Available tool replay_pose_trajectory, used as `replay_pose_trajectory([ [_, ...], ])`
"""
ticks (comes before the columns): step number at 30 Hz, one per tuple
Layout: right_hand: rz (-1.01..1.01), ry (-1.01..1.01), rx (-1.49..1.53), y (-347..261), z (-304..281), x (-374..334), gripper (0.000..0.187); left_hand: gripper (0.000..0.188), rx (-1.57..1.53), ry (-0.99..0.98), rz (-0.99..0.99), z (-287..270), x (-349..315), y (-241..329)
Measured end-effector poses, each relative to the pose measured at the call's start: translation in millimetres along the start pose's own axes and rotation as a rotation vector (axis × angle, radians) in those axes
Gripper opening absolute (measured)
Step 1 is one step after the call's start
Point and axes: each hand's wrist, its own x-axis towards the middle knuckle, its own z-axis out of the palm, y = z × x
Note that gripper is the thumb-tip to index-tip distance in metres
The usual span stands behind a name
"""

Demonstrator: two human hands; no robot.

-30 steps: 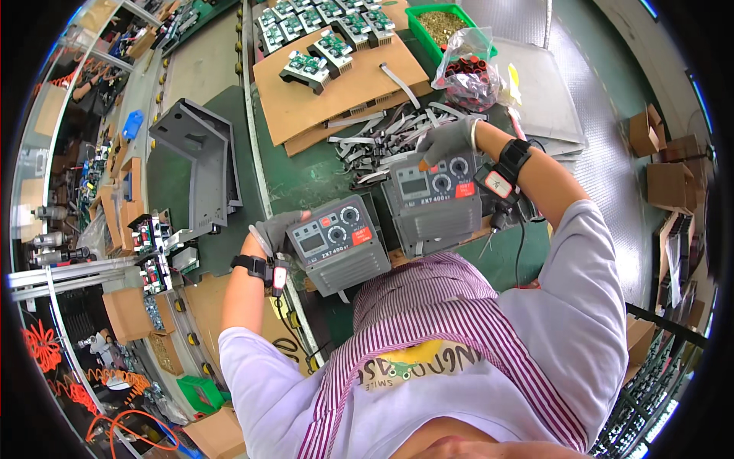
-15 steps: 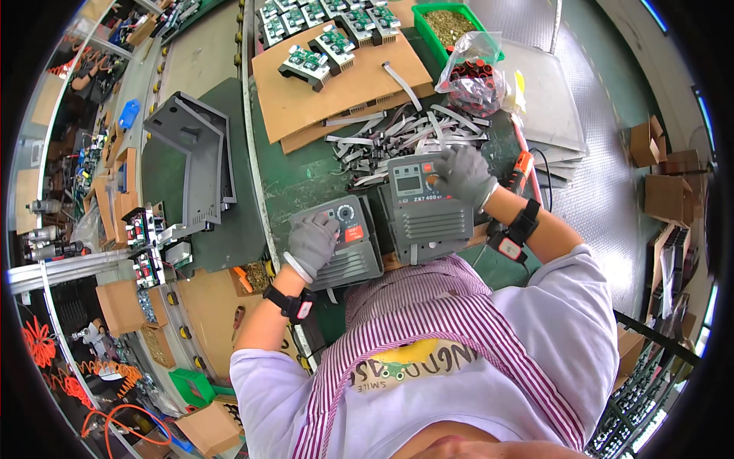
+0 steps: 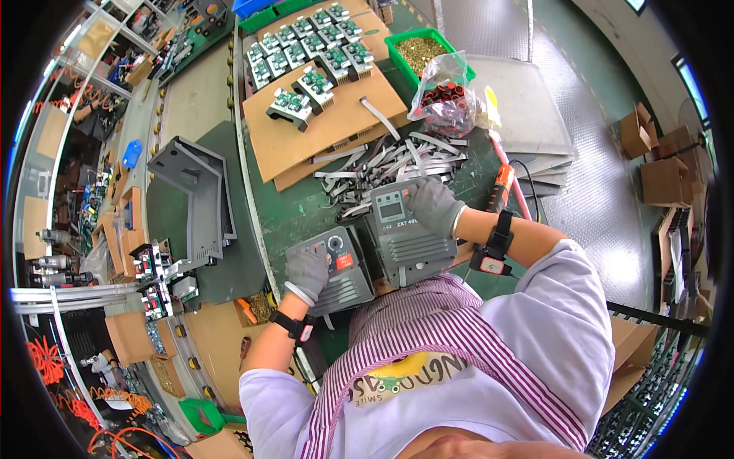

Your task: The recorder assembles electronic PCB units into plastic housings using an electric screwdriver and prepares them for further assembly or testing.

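Observation:
Two grey plastic front panels with louvred lower parts stand side by side at the bench edge, close to my apron. My left hand [image 3: 307, 274], in a grey glove, is closed over the left side of the left panel [image 3: 348, 288], beside its dial and red label. My right hand [image 3: 434, 206], also gloved, is closed at the upper right of the right panel [image 3: 414, 252], next to its small dark display. That hand covers the panel's knob area, and its fingertips are partly hidden. A heap of grey ribbon cables [image 3: 397, 167] lies just beyond the panels.
Circuit boards on heatsinks [image 3: 294, 103] stand on cardboard [image 3: 344, 126] farther off. A green bin of screws [image 3: 420, 55] and a bag of red-black parts [image 3: 445, 103] lie far right. An orange-black power screwdriver [image 3: 501, 187] is by my right forearm. A bent grey housing [image 3: 206, 191] stands left.
The view has shifted, so the bench appears lower and farther left. My right hand has turned at the right panel's upper corner, covering more of its label. Both hands stay on their panels.

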Motion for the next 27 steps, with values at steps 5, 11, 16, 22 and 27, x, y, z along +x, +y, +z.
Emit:
replay_pose_trajectory([
  [5, -0.099, -0.046, -0.072, 11.6, -7.2, 5.1, 0.016, 0.025, -0.101, 0.026, -0.037, -15.7, -0.1, 5.6],
  [11, -0.003, 0.029, -0.089, 29.2, -1.8, 1.8, 0.014, 0.021, -0.182, 0.232, 0.161, -6.5, 12.0, 12.7],
  [16, -0.053, -0.050, -0.055, 39.3, 24.0, 6.3, 0.008, 0.016, -0.195, 0.139, -0.047, 5.2, 13.9, 16.3],
  [22, -0.070, 0.097, 0.110, 41.2, 41.1, 17.0, 0.010, 0.026, -0.201, 0.232, 0.059, 7.0, 24.7, 17.2],
  [27, -0.081, 0.071, 0.106, 46.1, 44.4, 18.5, 0.013, 0.027, -0.241, 0.137, 0.123, -23.1, 34.3, 30.0],
])
